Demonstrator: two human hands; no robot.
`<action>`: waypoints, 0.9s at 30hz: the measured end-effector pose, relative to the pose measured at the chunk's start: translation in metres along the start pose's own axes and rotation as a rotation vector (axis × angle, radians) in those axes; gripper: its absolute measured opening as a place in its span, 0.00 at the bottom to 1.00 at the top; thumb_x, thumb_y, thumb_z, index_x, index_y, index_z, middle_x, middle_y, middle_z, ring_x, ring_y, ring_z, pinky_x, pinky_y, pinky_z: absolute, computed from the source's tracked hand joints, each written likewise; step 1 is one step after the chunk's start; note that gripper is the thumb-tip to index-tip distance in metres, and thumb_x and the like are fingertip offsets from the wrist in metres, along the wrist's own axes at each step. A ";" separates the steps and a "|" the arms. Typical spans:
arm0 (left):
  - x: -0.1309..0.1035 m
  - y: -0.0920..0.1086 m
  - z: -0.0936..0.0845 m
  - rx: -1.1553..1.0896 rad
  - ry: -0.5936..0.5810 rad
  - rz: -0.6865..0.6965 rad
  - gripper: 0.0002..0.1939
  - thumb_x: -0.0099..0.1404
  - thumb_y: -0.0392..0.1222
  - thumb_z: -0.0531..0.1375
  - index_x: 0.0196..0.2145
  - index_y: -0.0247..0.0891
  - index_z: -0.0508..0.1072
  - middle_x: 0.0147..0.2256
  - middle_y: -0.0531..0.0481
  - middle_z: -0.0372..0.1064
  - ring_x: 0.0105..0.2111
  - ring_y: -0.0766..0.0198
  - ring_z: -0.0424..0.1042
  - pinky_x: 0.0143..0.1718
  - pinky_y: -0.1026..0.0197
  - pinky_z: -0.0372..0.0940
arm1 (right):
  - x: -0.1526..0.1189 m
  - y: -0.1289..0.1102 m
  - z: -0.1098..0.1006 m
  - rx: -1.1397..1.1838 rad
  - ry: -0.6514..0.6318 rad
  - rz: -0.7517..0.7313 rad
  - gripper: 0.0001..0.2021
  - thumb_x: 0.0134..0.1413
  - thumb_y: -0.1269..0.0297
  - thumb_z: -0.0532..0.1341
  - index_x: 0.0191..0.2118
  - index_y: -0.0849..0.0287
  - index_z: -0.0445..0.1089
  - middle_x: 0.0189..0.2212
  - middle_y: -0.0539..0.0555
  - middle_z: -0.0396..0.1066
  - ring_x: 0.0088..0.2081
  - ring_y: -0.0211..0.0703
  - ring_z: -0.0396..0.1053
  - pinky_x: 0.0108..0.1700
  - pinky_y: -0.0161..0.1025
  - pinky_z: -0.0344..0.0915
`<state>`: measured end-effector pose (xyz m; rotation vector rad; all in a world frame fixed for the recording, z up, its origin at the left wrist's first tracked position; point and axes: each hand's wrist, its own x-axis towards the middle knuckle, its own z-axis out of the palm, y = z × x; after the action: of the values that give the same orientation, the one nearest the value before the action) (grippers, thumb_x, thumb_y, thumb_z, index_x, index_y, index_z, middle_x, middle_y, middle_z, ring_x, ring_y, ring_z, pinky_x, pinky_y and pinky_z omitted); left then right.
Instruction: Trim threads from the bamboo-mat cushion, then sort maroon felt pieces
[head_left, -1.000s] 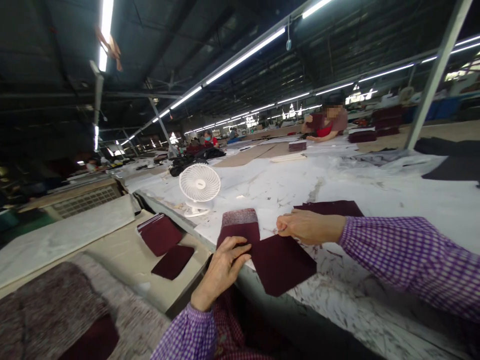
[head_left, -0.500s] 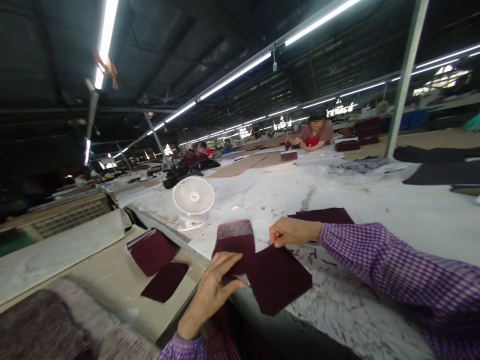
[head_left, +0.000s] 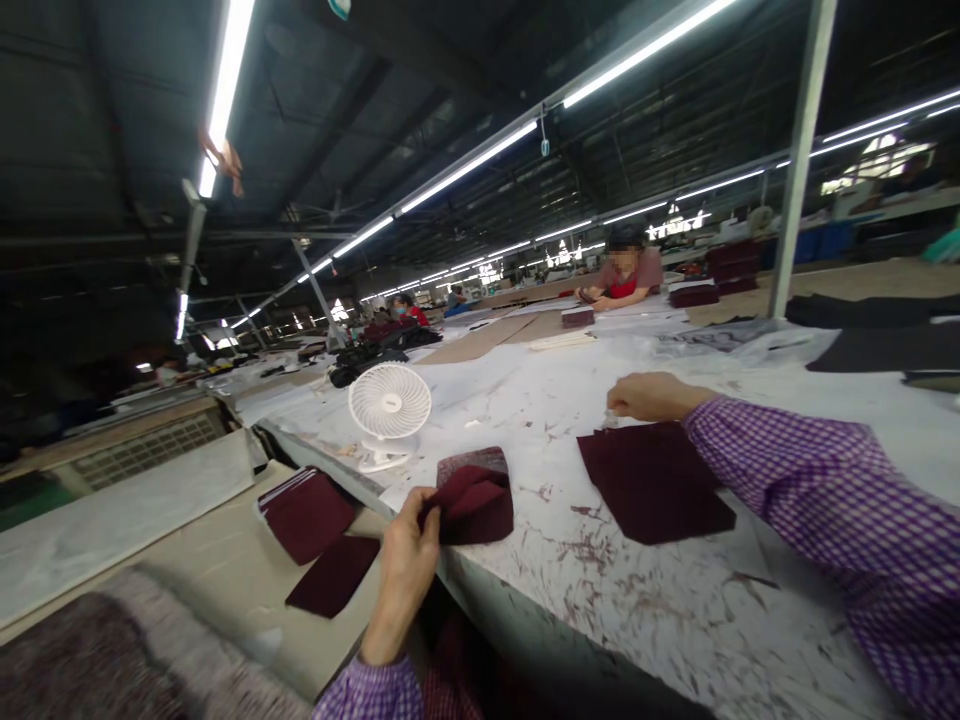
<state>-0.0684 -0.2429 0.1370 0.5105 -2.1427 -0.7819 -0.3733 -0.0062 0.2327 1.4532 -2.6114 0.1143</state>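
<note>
Left hand (head_left: 407, 548): fingers pinched on folded maroon piece (head_left: 472, 505) at table (head_left: 645, 600) edge.
Right hand (head_left: 649, 396): fingers curled, touching far corner of flat maroon stack (head_left: 654, 482).
Fan (head_left: 389, 404): behind folded piece.

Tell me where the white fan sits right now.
The white fan stands left of centre on the marbled table, just behind the maroon fabric pile that the left hand grips.

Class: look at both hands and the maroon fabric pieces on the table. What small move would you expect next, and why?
Probably the left hand carries its pinched, folding maroon piece rightward, since the right hand already rests at the far edge of the flat maroon stack.
</note>
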 end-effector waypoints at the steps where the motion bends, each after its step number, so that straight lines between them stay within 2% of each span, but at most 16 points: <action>1: 0.004 0.001 0.003 0.026 0.006 0.018 0.09 0.60 0.39 0.51 0.37 0.37 0.68 0.31 0.49 0.71 0.33 0.58 0.71 0.38 0.56 0.65 | 0.002 -0.012 0.002 0.018 0.006 -0.042 0.10 0.53 0.68 0.57 0.34 0.59 0.77 0.36 0.58 0.76 0.37 0.47 0.71 0.39 0.39 0.61; 3: 0.011 0.002 0.011 0.038 0.030 0.031 0.12 0.57 0.34 0.49 0.39 0.37 0.67 0.33 0.47 0.71 0.36 0.57 0.71 0.42 0.54 0.64 | 0.005 -0.042 0.005 0.100 -0.020 -0.201 0.12 0.55 0.67 0.55 0.38 0.56 0.76 0.39 0.55 0.76 0.40 0.44 0.71 0.42 0.37 0.61; 5: 0.016 0.006 0.019 0.026 0.043 -0.006 0.14 0.55 0.33 0.48 0.39 0.36 0.67 0.35 0.44 0.71 0.39 0.56 0.71 0.45 0.53 0.63 | 0.007 -0.074 0.010 0.223 -0.052 -0.425 0.12 0.57 0.66 0.55 0.41 0.56 0.76 0.40 0.52 0.76 0.41 0.42 0.71 0.44 0.34 0.61; 7: 0.018 0.012 0.023 0.006 -0.007 -0.057 0.15 0.55 0.34 0.49 0.40 0.35 0.67 0.37 0.44 0.70 0.41 0.56 0.70 0.48 0.53 0.62 | 0.009 -0.102 0.017 0.273 -0.022 -0.554 0.12 0.58 0.65 0.55 0.41 0.56 0.76 0.40 0.51 0.76 0.40 0.41 0.71 0.43 0.33 0.60; 9: 0.017 0.019 0.025 -0.043 -0.113 -0.088 0.14 0.57 0.39 0.53 0.42 0.35 0.67 0.39 0.44 0.70 0.42 0.56 0.69 0.47 0.53 0.62 | 0.009 -0.124 0.026 0.259 0.000 -0.626 0.12 0.58 0.64 0.55 0.38 0.55 0.77 0.38 0.50 0.76 0.38 0.40 0.71 0.40 0.33 0.60; 11: 0.016 0.024 0.027 -0.083 -0.207 -0.100 0.21 0.56 0.48 0.59 0.45 0.35 0.65 0.39 0.45 0.70 0.41 0.56 0.69 0.44 0.55 0.63 | 0.007 -0.138 0.036 0.201 -0.002 -0.667 0.10 0.57 0.64 0.57 0.35 0.54 0.77 0.35 0.49 0.76 0.36 0.40 0.71 0.37 0.34 0.59; 13: 0.015 0.024 0.029 -0.050 -0.246 -0.098 0.26 0.50 0.51 0.64 0.44 0.36 0.66 0.38 0.47 0.70 0.38 0.56 0.69 0.41 0.57 0.63 | 0.004 -0.147 0.045 0.111 0.021 -0.661 0.09 0.55 0.64 0.59 0.30 0.56 0.77 0.31 0.50 0.76 0.35 0.41 0.70 0.36 0.35 0.58; 14: 0.016 0.023 0.031 -0.011 -0.244 -0.086 0.24 0.50 0.51 0.65 0.43 0.37 0.67 0.36 0.48 0.70 0.37 0.57 0.69 0.40 0.57 0.63 | 0.002 -0.149 0.048 0.074 0.061 -0.645 0.08 0.55 0.64 0.60 0.29 0.56 0.76 0.30 0.51 0.76 0.35 0.42 0.70 0.37 0.36 0.58; 17: 0.021 0.015 0.038 0.074 -0.155 -0.076 0.13 0.59 0.49 0.58 0.35 0.37 0.71 0.30 0.48 0.71 0.33 0.57 0.69 0.38 0.57 0.62 | -0.003 -0.153 0.051 0.057 0.308 -0.565 0.14 0.58 0.59 0.59 0.27 0.60 0.75 0.27 0.53 0.74 0.33 0.42 0.68 0.39 0.39 0.57; 19: 0.023 0.011 0.042 0.045 -0.054 -0.105 0.15 0.64 0.49 0.52 0.33 0.36 0.72 0.28 0.46 0.71 0.32 0.56 0.70 0.38 0.56 0.62 | -0.005 -0.153 0.050 0.109 0.472 -0.528 0.20 0.61 0.55 0.55 0.24 0.61 0.73 0.24 0.53 0.73 0.29 0.40 0.66 0.37 0.38 0.56; 20: 0.024 0.009 0.045 0.024 -0.010 -0.122 0.17 0.65 0.49 0.50 0.34 0.35 0.73 0.29 0.45 0.71 0.33 0.55 0.70 0.38 0.56 0.62 | -0.005 -0.152 0.049 0.132 0.512 -0.533 0.22 0.63 0.54 0.53 0.23 0.62 0.72 0.22 0.53 0.72 0.28 0.39 0.65 0.36 0.38 0.56; 22: 0.024 0.007 0.050 0.000 0.032 -0.134 0.17 0.64 0.49 0.51 0.36 0.35 0.73 0.31 0.43 0.72 0.35 0.54 0.71 0.39 0.54 0.63 | -0.005 -0.151 0.051 0.146 0.490 -0.612 0.22 0.63 0.54 0.52 0.25 0.61 0.72 0.24 0.53 0.72 0.29 0.39 0.64 0.36 0.38 0.55; 24: 0.027 0.006 0.052 -0.072 0.077 -0.172 0.14 0.61 0.48 0.56 0.35 0.35 0.74 0.31 0.44 0.73 0.35 0.54 0.72 0.40 0.55 0.64 | -0.004 -0.151 0.058 0.111 0.396 -0.690 0.18 0.62 0.54 0.54 0.30 0.60 0.74 0.29 0.53 0.74 0.34 0.42 0.64 0.39 0.39 0.55; 27: 0.040 -0.004 0.036 -0.239 0.281 -0.322 0.11 0.60 0.43 0.59 0.38 0.36 0.74 0.32 0.46 0.74 0.35 0.59 0.72 0.39 0.58 0.67 | 0.000 -0.152 0.072 0.020 0.270 -0.653 0.14 0.61 0.57 0.56 0.32 0.58 0.74 0.34 0.53 0.75 0.39 0.46 0.62 0.42 0.43 0.53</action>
<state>-0.1207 -0.2560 0.1376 0.7978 -1.7029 -1.0599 -0.2508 -0.0961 0.1611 2.0446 -1.8285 0.2366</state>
